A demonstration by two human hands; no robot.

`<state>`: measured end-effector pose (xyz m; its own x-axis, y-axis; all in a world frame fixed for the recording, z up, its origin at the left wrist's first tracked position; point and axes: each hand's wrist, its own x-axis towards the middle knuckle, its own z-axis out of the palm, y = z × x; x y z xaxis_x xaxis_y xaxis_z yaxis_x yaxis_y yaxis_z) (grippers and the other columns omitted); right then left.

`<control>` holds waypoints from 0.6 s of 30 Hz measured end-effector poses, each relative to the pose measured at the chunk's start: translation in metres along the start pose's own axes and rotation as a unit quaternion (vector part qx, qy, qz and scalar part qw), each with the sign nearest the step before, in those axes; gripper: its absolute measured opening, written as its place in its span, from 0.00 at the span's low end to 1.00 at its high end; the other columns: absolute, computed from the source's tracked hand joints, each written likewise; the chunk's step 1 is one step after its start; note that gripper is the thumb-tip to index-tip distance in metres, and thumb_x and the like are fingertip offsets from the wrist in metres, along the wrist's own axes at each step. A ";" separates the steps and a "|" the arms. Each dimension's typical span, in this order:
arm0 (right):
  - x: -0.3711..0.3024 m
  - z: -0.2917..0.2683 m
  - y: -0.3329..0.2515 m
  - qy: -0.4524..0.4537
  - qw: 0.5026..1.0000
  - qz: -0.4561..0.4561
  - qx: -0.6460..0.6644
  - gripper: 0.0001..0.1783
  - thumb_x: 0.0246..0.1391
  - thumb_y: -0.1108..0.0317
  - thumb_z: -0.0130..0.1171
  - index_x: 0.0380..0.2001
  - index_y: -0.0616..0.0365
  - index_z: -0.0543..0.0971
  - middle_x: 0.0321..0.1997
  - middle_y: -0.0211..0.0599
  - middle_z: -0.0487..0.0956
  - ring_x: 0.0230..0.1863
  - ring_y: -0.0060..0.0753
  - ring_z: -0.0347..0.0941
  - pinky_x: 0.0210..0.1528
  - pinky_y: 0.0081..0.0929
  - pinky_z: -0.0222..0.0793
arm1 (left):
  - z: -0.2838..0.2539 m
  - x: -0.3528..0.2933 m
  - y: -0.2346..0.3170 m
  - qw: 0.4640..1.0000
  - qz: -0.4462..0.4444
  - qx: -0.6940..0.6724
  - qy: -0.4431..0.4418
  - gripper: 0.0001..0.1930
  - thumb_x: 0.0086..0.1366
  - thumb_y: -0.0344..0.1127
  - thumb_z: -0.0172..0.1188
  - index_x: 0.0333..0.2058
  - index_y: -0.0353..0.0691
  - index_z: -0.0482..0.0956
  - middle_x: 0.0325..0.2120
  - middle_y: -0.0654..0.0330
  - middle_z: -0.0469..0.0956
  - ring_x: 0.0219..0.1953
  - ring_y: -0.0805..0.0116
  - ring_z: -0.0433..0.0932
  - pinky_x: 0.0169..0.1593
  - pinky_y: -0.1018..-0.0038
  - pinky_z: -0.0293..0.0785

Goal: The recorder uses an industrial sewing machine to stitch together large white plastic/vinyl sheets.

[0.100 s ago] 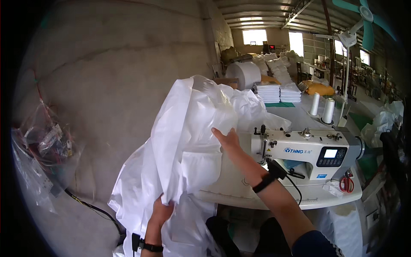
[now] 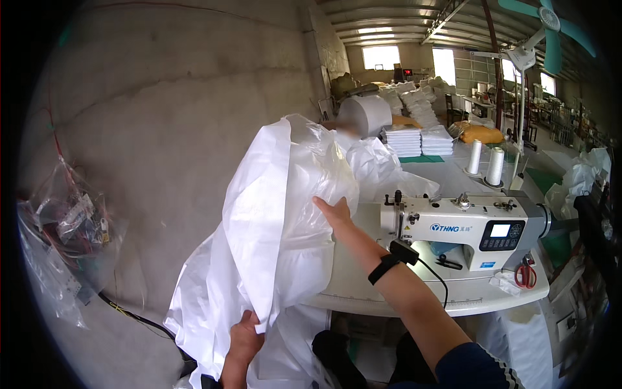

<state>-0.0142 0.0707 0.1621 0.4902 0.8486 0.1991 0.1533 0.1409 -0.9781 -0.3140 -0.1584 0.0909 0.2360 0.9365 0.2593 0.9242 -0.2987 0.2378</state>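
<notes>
**White woven sack lifted beside the sewing machine**

While the left hand has its grip clenched on a lower fold, the large white woven sack billows, crinkled and glossy, over the tabletop left of the sewing machine. The right hand presses flat against it, grip released. A clear plastic bag holds wires.

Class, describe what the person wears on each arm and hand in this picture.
Both hands are bare. The right hand has a black wristband carrying a small black device with a thin cable, and a dark blue sleeve higher up. The left hand has a dark band at the wrist.
</notes>
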 end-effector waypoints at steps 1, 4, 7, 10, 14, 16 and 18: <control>0.008 0.012 0.016 0.029 0.992 -0.094 0.073 0.35 0.45 0.54 0.63 0.48 0.72 0.66 0.45 0.53 0.74 0.46 0.45 0.73 0.46 0.33 0.69 | -0.009 -0.005 0.007 1.000 0.004 0.001 0.000 0.28 0.47 0.27 0.62 0.51 0.39 0.69 0.40 0.47 0.74 0.38 0.49 0.77 0.40 0.63 0.76; -0.050 0.027 -0.023 -0.245 0.925 0.001 0.291 0.16 0.51 0.69 0.56 0.42 0.67 0.71 0.36 0.44 0.77 0.37 0.37 0.75 0.43 0.31 0.70 | -0.039 -0.030 0.021 0.982 0.059 0.034 0.175 0.42 0.42 0.22 0.61 0.60 0.47 0.59 0.46 0.49 0.70 0.38 0.48 0.75 0.38 0.59 0.73; -0.149 -0.009 -0.086 -0.442 0.735 0.036 0.512 0.13 0.56 0.73 0.49 0.44 0.66 0.71 0.35 0.39 0.76 0.38 0.35 0.75 0.45 0.36 0.71 | -0.067 -0.033 0.026 0.949 0.102 0.064 0.290 0.39 0.40 0.19 0.58 0.56 0.49 0.67 0.47 0.50 0.70 0.45 0.50 0.72 0.44 0.62 0.70; -0.211 -0.049 -0.100 -0.417 0.768 0.057 0.483 0.19 0.57 0.66 0.51 0.48 0.67 0.68 0.38 0.40 0.75 0.43 0.32 0.73 0.49 0.31 0.68 | -0.089 -0.031 0.054 0.935 0.232 0.060 0.260 0.35 0.39 0.21 0.56 0.52 0.51 0.72 0.47 0.55 0.71 0.45 0.55 0.72 0.44 0.64 0.70; -0.234 -0.072 -0.064 -0.328 0.908 -0.217 0.147 0.23 0.55 0.62 0.57 0.51 0.64 0.68 0.45 0.38 0.73 0.48 0.27 0.68 0.51 0.27 0.64 | -0.041 -0.035 0.099 0.918 0.396 -0.013 -0.030 0.31 0.48 0.25 0.51 0.54 0.57 0.69 0.45 0.61 0.72 0.48 0.60 0.71 0.48 0.66 0.68; -0.244 -0.083 -0.029 -0.341 0.929 -0.143 0.022 0.22 0.50 0.65 0.63 0.46 0.62 0.71 0.40 0.35 0.74 0.42 0.25 0.68 0.46 0.24 0.65 | -0.010 -0.055 0.120 0.862 0.479 -0.103 -0.125 0.29 0.56 0.26 0.50 0.58 0.54 0.63 0.45 0.57 0.73 0.49 0.55 0.71 0.51 0.64 0.67; -0.252 -0.106 0.011 -0.354 0.935 0.018 0.015 0.17 0.51 0.67 0.59 0.43 0.62 0.72 0.35 0.34 0.74 0.37 0.25 0.70 0.41 0.23 0.67 | -0.019 -0.067 0.126 0.826 0.510 -0.166 -0.173 0.27 0.59 0.28 0.51 0.58 0.53 0.62 0.44 0.56 0.74 0.49 0.53 0.71 0.51 0.64 0.67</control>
<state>-0.0455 -0.1956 0.1077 -0.1977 0.9764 0.0866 0.1192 0.1116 -0.9866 -0.2190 -0.2623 0.1216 0.9659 0.1447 0.2148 0.0706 -0.9450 0.3194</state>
